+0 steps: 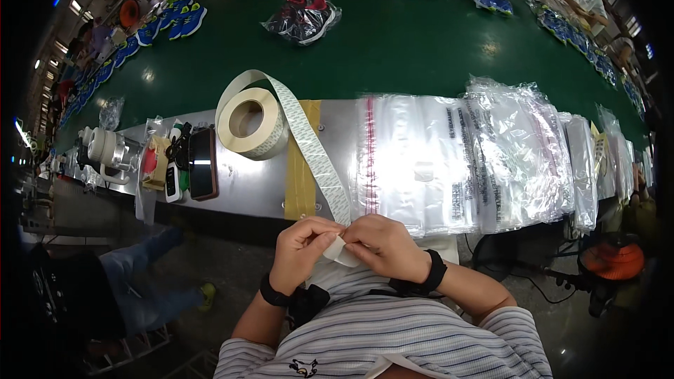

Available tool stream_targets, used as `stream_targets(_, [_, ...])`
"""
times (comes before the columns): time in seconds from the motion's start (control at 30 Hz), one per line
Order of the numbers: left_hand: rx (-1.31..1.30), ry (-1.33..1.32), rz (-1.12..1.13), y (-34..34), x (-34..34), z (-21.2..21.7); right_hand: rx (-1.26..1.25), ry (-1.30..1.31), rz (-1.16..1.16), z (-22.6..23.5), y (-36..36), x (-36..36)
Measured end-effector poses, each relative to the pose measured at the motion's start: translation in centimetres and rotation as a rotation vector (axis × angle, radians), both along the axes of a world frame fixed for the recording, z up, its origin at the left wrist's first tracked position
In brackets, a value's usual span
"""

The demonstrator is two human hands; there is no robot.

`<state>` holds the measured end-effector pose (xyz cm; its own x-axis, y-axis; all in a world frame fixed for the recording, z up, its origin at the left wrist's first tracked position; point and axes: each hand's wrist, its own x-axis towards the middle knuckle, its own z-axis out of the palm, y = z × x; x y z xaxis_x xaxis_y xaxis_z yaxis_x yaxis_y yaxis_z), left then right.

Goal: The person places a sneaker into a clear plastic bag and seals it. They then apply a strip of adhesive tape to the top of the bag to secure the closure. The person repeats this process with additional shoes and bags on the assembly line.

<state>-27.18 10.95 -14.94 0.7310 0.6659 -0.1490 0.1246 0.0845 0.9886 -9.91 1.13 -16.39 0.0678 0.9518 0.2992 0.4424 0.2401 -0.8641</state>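
A white sticker (342,251) is pinched between the left hand (302,249) and right hand (382,245), just off the table edge (232,207), at the label strip (309,144) end; clear bags (414,161) lie beside.

Label roll (249,123): matt paper; bags (449,161): glossy clear plastic, crinkled; table (260,189): smooth brushed metal; belt (393,49): matt green.

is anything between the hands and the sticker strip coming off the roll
No. Both hands already pinch the end of the sticker strip: left hand and right hand meet on it, close to the chest. The strip runs uncovered back to the roll on the metal table.
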Motion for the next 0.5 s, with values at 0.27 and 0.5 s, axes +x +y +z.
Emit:
stream_targets(0.27, [0.445,-0.085,0.173,2.1,0.9,1.6,-0.221,-0.098,0.032,0.5,-2.1,2.5])
stream_targets(0.5, [1.047,0.484,-0.643,-0.6,5.0,-1.8,-0.182,-0.712,-0.653,-3.5,0.2,5.1])
